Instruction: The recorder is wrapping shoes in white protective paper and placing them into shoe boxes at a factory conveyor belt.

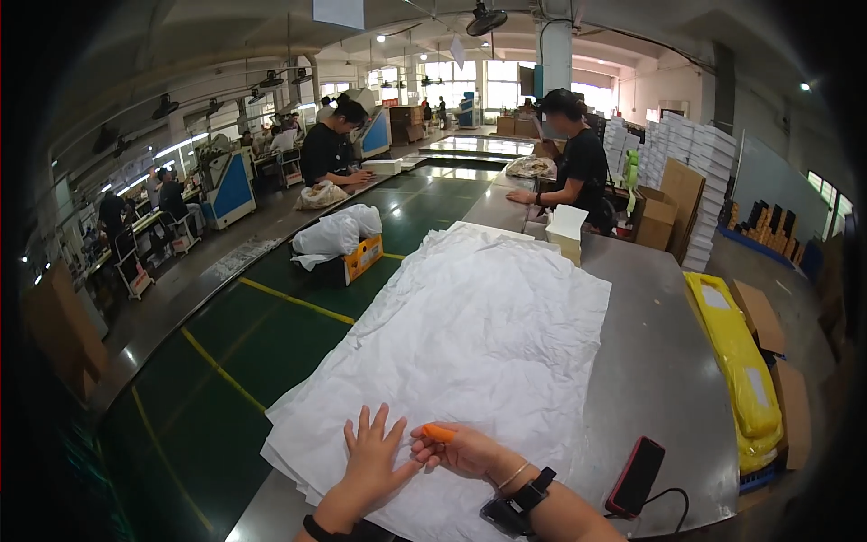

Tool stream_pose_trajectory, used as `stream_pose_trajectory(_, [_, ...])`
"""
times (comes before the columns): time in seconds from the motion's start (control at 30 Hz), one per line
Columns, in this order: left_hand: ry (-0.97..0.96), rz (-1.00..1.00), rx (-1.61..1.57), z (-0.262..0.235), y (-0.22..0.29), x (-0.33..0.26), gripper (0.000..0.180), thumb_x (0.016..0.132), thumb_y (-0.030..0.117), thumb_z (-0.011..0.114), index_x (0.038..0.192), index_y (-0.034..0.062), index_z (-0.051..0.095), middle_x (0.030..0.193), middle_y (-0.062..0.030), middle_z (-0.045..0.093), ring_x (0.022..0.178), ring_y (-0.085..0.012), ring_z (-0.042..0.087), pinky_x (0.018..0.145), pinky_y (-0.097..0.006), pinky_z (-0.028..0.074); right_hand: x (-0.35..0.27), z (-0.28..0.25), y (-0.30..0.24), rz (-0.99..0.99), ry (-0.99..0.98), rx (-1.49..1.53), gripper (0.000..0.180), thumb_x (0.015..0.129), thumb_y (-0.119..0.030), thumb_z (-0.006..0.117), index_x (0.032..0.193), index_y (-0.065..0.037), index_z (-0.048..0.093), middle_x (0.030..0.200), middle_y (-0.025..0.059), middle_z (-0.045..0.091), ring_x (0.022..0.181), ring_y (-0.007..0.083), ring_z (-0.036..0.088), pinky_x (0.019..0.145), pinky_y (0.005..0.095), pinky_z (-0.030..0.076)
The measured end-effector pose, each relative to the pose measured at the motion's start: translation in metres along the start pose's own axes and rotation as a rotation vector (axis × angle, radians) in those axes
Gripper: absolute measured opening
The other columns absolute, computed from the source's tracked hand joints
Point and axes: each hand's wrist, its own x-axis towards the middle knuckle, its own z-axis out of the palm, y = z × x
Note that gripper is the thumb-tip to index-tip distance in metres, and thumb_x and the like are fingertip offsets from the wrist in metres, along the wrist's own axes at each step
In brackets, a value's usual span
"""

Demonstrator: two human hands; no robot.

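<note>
A broad stack of crinkled white sheets [470,325], paper or thin fabric, covers the near part of the table in front of me. My left hand [370,456] lies flat on its near left part, fingers spread, holding nothing. Close beside its thumb, my right hand [465,452] rests on the sheets with its fingers curled in. A smooth orange piece [440,434] sits along the right index finger; it resembles a finger cot, though I cannot be sure. Whatever the curled fingertips pinch is hidden. A black device is strapped to my right wrist.
A phone [638,474] with a cable lies on the metal tabletop [664,361] at right. Left of the sheets runs a green belt [271,361], bearing an orange box [363,260] with white bundles. Two people work farther along it. Yellow-wrapped packages [736,361] stand at far right.
</note>
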Motion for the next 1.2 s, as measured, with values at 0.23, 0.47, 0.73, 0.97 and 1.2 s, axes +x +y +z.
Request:
stream_pose_trajectory(0.23, [-0.004, 0.217, -0.585, -0.042, 0.028, 0.045, 0.052, 0.075, 0.028, 0.072, 0.118, 0.0026, 0.057, 0.119, -0.0164, 0.056, 0.116, -0.032, 0.049, 0.098, -0.037, 0.038, -0.002, -0.006, 0.005, -0.064, 0.01, -0.027, 0.026, 0.096, -0.018, 0.041, 0.113, 0.001, 0.05, 0.096, 0.0104, 0.058, 0.08, 0.0174, 0.06, 0.068, 0.0282, 0.052])
stream_pose_trajectory(0.47, [-0.133, -0.295, -1.432, 0.02, 0.032, 0.111, 0.032, 0.083, 0.021, 0.065, 0.107, 0.0, 0.06, 0.104, -0.0104, 0.063, 0.1, -0.0209, 0.059, 0.089, -0.032, 0.044, 0.003, -0.008, 0.0, -0.16, 0.037, 0.016, 0.025, 0.094, -0.017, 0.045, 0.112, 0.0, 0.049, 0.098, 0.0094, 0.058, 0.083, 0.0168, 0.059, 0.07, 0.0266, 0.051])
stream_pose_trajectory(0.73, [0.009, -0.646, -1.991, 0.045, 0.039, 0.147, 0.019, 0.086, 0.016, 0.058, 0.1, 0.0027, 0.058, 0.092, -0.0086, 0.063, 0.089, -0.0204, 0.06, 0.082, -0.033, 0.047, 0.0, 0.004, -0.002, -0.274, 0.202, 0.21, 0.03, 0.096, -0.027, 0.041, 0.111, -0.002, 0.051, 0.093, 0.0073, 0.059, 0.081, 0.0166, 0.057, 0.069, 0.0254, 0.048])
stream_pose_trajectory(0.97, [0.197, -0.725, -2.275, 0.084, -0.002, 0.118, 0.024, 0.086, 0.013, 0.055, 0.104, -0.0023, 0.054, 0.095, -0.014, 0.058, 0.091, -0.0255, 0.057, 0.084, -0.037, 0.048, 0.005, -0.006, 0.01, -0.21, 0.154, 0.071, 0.027, 0.096, -0.019, 0.045, 0.113, 0.002, 0.047, 0.092, 0.0122, 0.06, 0.078, 0.0195, 0.061, 0.078, 0.029, 0.05])
stream_pose_trajectory(1.2, [0.171, -0.773, -2.36, 0.089, -0.011, 0.12, 0.025, 0.086, 0.013, 0.055, 0.105, -0.0029, 0.054, 0.095, -0.0151, 0.058, 0.089, -0.0265, 0.058, 0.083, -0.038, 0.049, 0.01, -0.004, 0.008, -0.155, 0.184, 0.057, 0.028, 0.096, -0.018, 0.045, 0.115, 0.002, 0.048, 0.098, 0.0097, 0.061, 0.086, 0.0158, 0.06, 0.081, 0.0302, 0.048])
